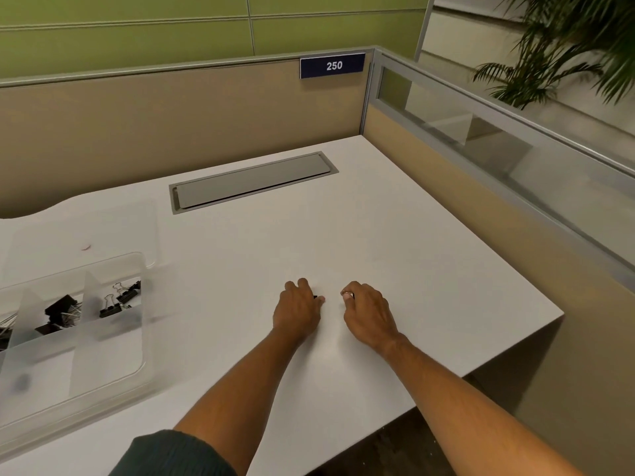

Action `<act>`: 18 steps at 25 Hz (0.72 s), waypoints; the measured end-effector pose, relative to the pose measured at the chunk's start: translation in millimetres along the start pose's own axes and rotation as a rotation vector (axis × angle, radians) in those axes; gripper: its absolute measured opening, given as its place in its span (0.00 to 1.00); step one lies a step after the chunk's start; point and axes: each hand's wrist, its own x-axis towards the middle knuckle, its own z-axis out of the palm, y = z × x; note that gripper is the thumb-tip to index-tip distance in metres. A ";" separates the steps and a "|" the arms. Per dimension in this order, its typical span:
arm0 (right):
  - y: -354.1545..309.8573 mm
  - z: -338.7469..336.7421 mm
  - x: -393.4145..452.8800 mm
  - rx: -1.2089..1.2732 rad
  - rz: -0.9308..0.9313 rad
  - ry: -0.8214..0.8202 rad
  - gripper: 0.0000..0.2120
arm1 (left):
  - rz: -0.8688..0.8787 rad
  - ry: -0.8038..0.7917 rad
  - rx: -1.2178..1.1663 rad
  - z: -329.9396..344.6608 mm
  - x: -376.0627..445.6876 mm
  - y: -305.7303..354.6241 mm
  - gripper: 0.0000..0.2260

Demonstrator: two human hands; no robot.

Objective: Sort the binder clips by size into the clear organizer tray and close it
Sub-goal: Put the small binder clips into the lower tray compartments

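broadly, a white desk (395,242) fills the view, with a grey cable hatch (251,183) set into it near the back panel. at the left edge sits the clear tray (113,359), its lid hinged back and lying flat behind it, so it is not closed yet. its long axis runs roughly left to right, continuing out of view to the left, with frosted dividers crossing it. black binder clips (113,304) lie in the nearest visible compartments, wire handles pointing mostly up and left; their sizes are hard to compare from here.

well apart from the tray, near the front right of the desk, both hands rest on the surface. the left hand (299,314) is curled, fingertips pinched on a small dark thing (315,297), probably one last clip, though too little shows to be sure or to tell which way it points. the right hand (369,314) is loosely curled just beside it; i cannot tell whether it holds anything.

the step in hand looks like gathering the last stray clips. next, they need lifting, carrying left to the matching compartment, then the lid folding over.
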 end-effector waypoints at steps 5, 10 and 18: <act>-5.8 -0.9 1.6 -0.020 -0.007 -0.006 0.08 | 0.010 0.001 -0.100 -8.2 -8.8 -4.4 0.09; -37.4 9.7 -2.0 -0.034 -0.083 -0.045 0.12 | 0.053 0.119 -0.132 -31.9 -32.3 -28.9 0.08; -112.2 46.7 -16.5 0.036 -0.275 -0.093 0.10 | -0.047 0.289 -0.062 -69.9 -80.7 -93.8 0.12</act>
